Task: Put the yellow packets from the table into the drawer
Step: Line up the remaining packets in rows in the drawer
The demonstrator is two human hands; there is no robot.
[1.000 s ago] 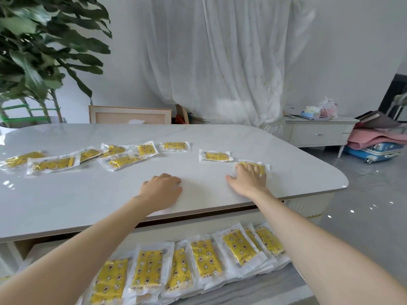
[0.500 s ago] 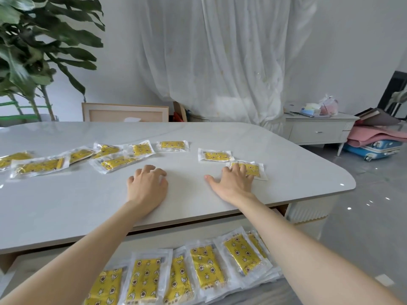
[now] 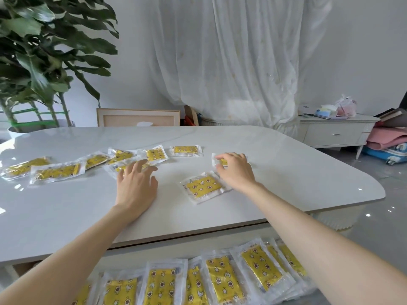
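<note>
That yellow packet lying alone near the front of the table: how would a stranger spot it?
On the white table, look just inside the right hand. The lone packet lies tilted there, nearer the front edge than the others.

Glossy, smooth stone-look worktop (image 3: 286, 172); on it, packets (image 3: 201, 186) in clear shiny plastic wrap; behind it, sheer cloth curtain (image 3: 231, 62).

A home living room: a sheer white curtain (image 3: 231, 62) far behind, a potted plant (image 3: 39, 62) far left, a white sideboard (image 3: 334, 133) and folded blankets (image 3: 387, 137) far right.
</note>
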